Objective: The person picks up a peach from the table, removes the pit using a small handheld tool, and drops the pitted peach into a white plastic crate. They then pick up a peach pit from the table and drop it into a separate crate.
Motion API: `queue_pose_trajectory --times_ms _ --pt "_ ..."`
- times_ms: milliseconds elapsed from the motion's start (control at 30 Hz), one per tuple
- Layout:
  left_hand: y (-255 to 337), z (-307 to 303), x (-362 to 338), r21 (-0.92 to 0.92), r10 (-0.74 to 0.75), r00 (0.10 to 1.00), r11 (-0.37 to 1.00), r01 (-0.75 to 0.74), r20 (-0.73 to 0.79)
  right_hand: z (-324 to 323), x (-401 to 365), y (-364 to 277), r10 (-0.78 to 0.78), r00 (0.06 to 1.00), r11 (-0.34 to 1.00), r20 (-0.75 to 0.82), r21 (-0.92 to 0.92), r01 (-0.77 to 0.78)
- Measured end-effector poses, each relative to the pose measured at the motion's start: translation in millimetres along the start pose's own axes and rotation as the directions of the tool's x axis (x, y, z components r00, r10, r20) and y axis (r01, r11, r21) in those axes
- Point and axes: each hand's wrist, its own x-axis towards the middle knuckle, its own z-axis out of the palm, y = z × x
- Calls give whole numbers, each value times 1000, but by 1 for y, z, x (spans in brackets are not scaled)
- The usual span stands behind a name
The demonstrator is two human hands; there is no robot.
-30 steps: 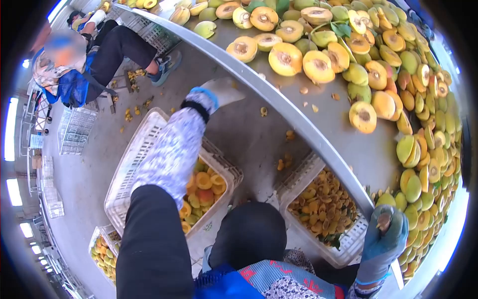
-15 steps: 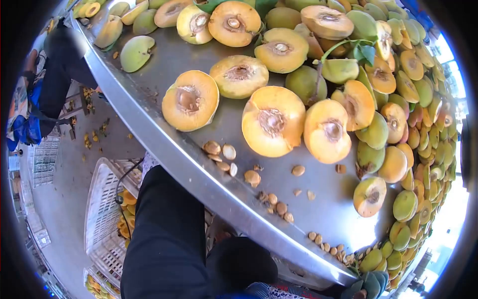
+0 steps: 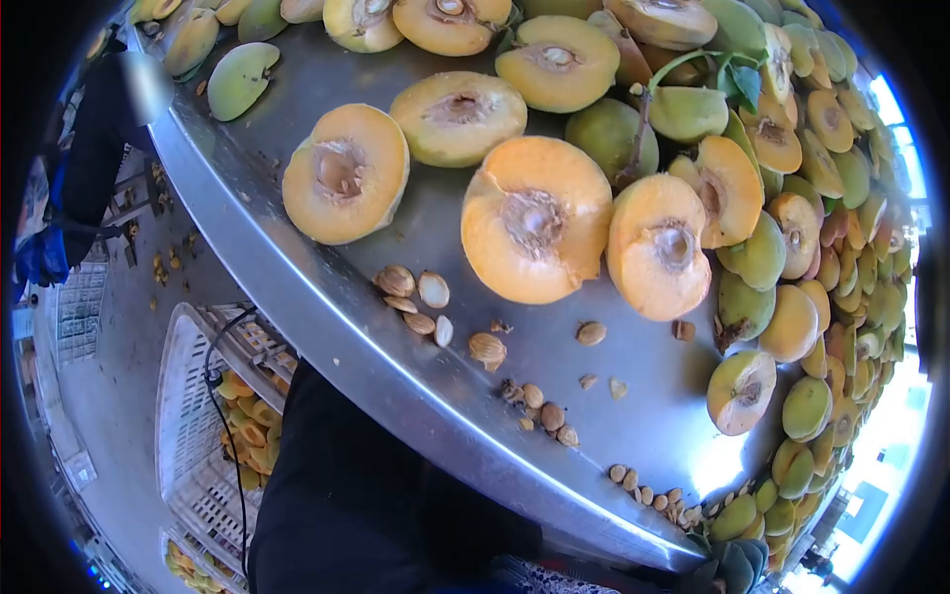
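Note:
My left hand is out of view. At the bottom right, a dark grey-green glove (image 3: 734, 566), which looks like my right hand, sits at the tray's rim beyond a patterned sleeve (image 3: 569, 576). Its fingers are bunched and dark, and I cannot tell what they hold. Beside it are small brown pits (image 3: 648, 495) and whole green fruit (image 3: 734, 519). Farther up the metal tray (image 3: 445, 243) lie halved orange apricots, among them a large half (image 3: 537, 220) and one with a hollow centre (image 3: 344, 174).
Loose pits (image 3: 396, 281) lie along the tray's raised rim (image 3: 327, 322). A heap of green and orange fruit (image 3: 841, 247) fills the right side. Below left stands a white crate (image 3: 188, 426) of fruit with a dark cord. A person in dark clothes with blue gloves (image 3: 42, 259) is at far left.
The view has shifted slightly, so the near fruit halves look larger and higher. My leg now appears lower and more of the crate shows. The fruit and pits keep their places on the tray.

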Motion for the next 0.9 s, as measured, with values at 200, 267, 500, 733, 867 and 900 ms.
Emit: queue_pose_trajectory --times_ms 200,267,500,733,867,900 --pt "10 -3 -49 -288 56 989 958 -14 136 -7 -6 -2 24 999 999 -37 35 -22" --pt "19 -8 -73 -429 87 980 903 -1 181 -10 -8 -1 30 997 998 -69 60 -26" --pt "60 -26 -184 -829 262 938 558 43 226 -13 1 -5 -42 994 999 -104 17 44" --pt "79 -36 -355 -960 403 914 274 -63 55 -16 1 -9 -41 974 995 -224 80 60" --pt "45 -29 -447 -956 325 928 165 -244 -181 -15 3 -9 -65 960 975 -273 185 119" --pt "45 -32 -483 -953 221 948 147 -264 -228 -8 3 -4 -43 959 977 -282 187 99"
